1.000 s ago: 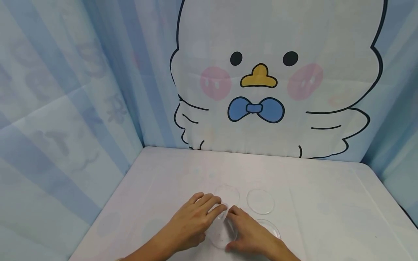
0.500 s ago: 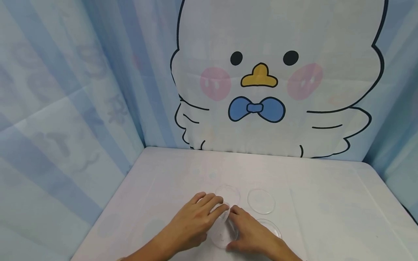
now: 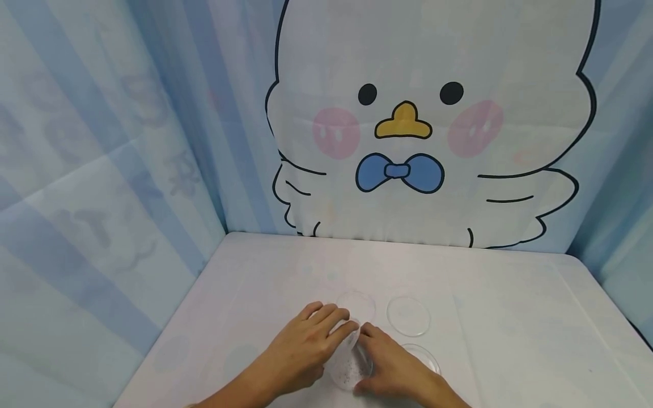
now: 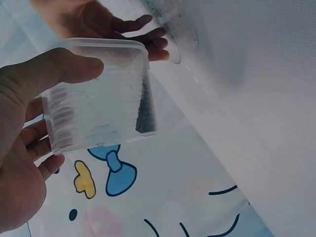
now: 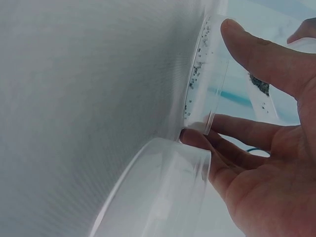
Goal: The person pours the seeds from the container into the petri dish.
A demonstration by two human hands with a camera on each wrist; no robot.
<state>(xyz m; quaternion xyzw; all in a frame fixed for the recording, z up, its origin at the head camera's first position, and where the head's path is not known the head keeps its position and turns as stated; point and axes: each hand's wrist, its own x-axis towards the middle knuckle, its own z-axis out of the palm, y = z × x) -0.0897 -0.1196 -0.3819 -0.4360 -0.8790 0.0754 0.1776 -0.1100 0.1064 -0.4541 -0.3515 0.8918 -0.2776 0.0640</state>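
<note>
My left hand (image 3: 306,351) grips a clear plastic tub (image 4: 103,98), thumb on one wall and fingers on another. Dark granules (image 4: 146,111) lie heaped along one side of the tub, which is tilted above a clear petri dish (image 3: 349,374). Small dark specks (image 5: 193,74) are scattered over that dish's floor. Around the dish's side, the thumb and fingers of my right hand (image 5: 271,148) hold it on the table. In the head view, my right hand (image 3: 393,362) covers part of the dish, and my left hand hides most of the tub.
A second clear dish (image 5: 158,187) stands close beside my right hand, partly hidden by it in the head view. Two thin clear discs, one at the right (image 3: 408,326) and one at the left (image 3: 358,301), lie farther back on the white table (image 3: 510,317). Curtains surround the table.
More dark specks show in the petri dish now than in the earlier frames. Both hands have stayed nearly in place.
</note>
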